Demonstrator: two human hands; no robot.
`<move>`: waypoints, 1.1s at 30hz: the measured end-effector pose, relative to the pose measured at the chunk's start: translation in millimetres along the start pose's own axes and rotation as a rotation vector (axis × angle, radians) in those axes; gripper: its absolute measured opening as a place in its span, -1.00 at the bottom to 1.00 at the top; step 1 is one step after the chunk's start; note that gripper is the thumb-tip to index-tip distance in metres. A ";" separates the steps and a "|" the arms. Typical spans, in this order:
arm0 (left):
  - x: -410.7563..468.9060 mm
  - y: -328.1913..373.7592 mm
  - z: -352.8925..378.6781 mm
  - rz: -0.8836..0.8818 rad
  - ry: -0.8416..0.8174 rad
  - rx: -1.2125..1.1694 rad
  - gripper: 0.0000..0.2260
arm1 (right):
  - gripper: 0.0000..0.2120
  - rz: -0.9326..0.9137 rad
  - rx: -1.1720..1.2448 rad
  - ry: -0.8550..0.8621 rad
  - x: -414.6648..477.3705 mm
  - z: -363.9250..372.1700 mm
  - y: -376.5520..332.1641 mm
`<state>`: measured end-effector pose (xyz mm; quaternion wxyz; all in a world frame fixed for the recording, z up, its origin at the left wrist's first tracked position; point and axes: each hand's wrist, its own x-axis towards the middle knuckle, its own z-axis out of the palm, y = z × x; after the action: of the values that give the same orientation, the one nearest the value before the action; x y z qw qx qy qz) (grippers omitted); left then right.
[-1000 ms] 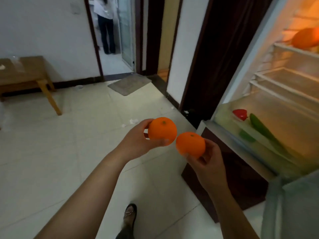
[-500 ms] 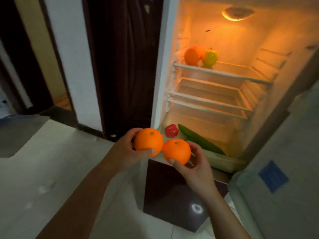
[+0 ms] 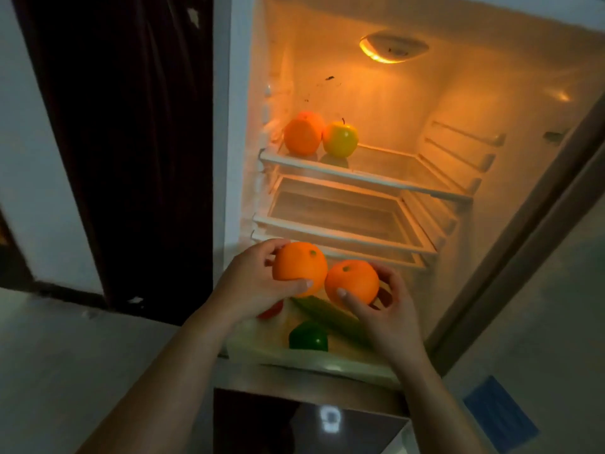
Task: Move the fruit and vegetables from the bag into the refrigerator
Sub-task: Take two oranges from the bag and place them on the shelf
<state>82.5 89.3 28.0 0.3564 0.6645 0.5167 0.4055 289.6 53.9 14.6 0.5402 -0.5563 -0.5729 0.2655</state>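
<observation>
Two oranges: we hold the left orange (image 3: 299, 268) and the right orange (image 3: 352, 281) side by side, seemingly touching, before the open fridge (image 3: 376, 103), just above its drawer (image 3: 311, 359).
left grip (image 3: 248, 286): curled round the left orange, thumb on its near face, fingers over the far side.
right grip (image 3: 389, 319): clamped on the right orange, thumb in front, fingers behind.
handling: we judge them light, firm and round, with smooth skin that may slip; on glass they will likely roll.
where to hold: round the widest part, fingers spread.
top shelf (image 3: 393, 180): a third orange (image 3: 301, 137) and an apple (image 3: 340, 139) sit touching at the left, with room to their right.
drawer contents: cucumber (image 3: 330, 317), green pepper (image 3: 307, 337), and a red item (image 3: 271, 311) half hidden by our left wrist.
risk: set down loose, an orange may roll off the shelf edge, so we should rest each against a neighbour.
</observation>
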 end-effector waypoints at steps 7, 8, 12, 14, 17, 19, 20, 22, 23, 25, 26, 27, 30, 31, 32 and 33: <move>98.6 51.3 -3.1 0.208 0.174 -0.011 -0.44 | -0.37 -0.152 -0.005 0.119 107.9 -20.4 -23.4; 111.4 58.6 -4.0 0.230 0.194 -0.028 -0.43 | -0.34 -0.169 0.014 0.131 121.6 -21.8 -27.8; 156.5 82.1 -7.6 0.290 0.279 0.044 -0.36 | -0.35 -0.197 0.058 0.182 175.1 -21.1 -40.9; 176.4 88.6 -10.4 0.304 0.288 0.064 -0.36 | -0.42 -0.228 0.062 0.209 201.1 -19.2 -42.9; 201.9 95.5 -12.5 0.315 0.284 0.105 -0.37 | -0.52 -0.219 0.045 0.243 233.9 -16.7 -43.0; 213.8 98.2 -11.5 0.338 0.288 0.174 -0.38 | -0.55 -0.206 0.010 0.246 249.8 -16.5 -41.3; 218.3 98.4 -10.7 0.346 0.288 0.207 -0.38 | -0.55 -0.208 -0.018 0.239 256.1 -16.9 -39.4; 224.8 96.5 -9.1 0.363 0.278 0.277 -0.37 | -0.52 -0.211 -0.079 0.220 264.8 -18.7 -34.9; 227.1 95.4 -8.2 0.372 0.264 0.316 -0.37 | -0.50 -0.201 -0.111 0.210 267.0 -19.9 -32.9; 230.1 92.7 -5.7 0.382 0.227 0.393 -0.40 | -0.49 -0.188 -0.182 0.188 269.7 -21.5 -28.5; 231.1 91.3 -4.4 0.388 0.219 0.425 -0.41 | -0.51 -0.190 -0.214 0.176 271.6 -21.7 -26.2; 232.3 90.3 -3.4 0.395 0.220 0.447 -0.42 | -0.53 -0.197 -0.242 0.166 272.9 -22.0 -24.8; 236.0 89.0 -0.8 0.413 0.237 0.478 -0.42 | -0.46 -0.225 -0.350 0.150 275.8 -23.4 -23.4; 237.5 88.7 -0.2 0.421 0.243 0.481 -0.42 | -0.41 -0.233 -0.393 0.146 276.0 -24.0 -23.9; 238.9 88.2 0.6 0.427 0.249 0.481 -0.42 | -0.37 -0.234 -0.425 0.142 276.2 -24.3 -24.0; 240.1 87.6 1.4 0.431 0.255 0.481 -0.42 | -0.35 -0.235 -0.447 0.139 276.0 -24.4 -24.6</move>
<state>151.6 304.8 146.6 0.0284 0.7674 0.4854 0.4179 359.2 295.8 132.8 0.4691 -0.6084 -0.6395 0.0290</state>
